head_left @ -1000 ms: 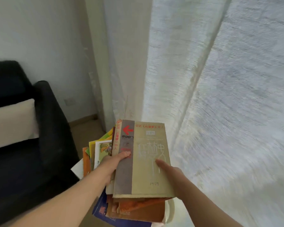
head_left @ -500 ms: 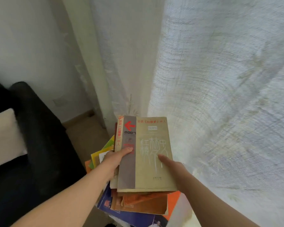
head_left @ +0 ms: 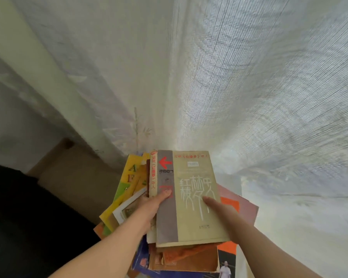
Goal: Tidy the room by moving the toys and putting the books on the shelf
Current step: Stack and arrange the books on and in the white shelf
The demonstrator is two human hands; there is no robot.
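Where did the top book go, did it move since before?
Yes, the top book shifted right, away from the black sofa, along the curtain.

1 head-worn view, forward and down, close above the books (head_left: 191, 197)

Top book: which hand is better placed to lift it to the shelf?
Left, probably. The left hand grips the book at its spine side, thumb on the cover; the right hand shows one finger flat by the page edge.
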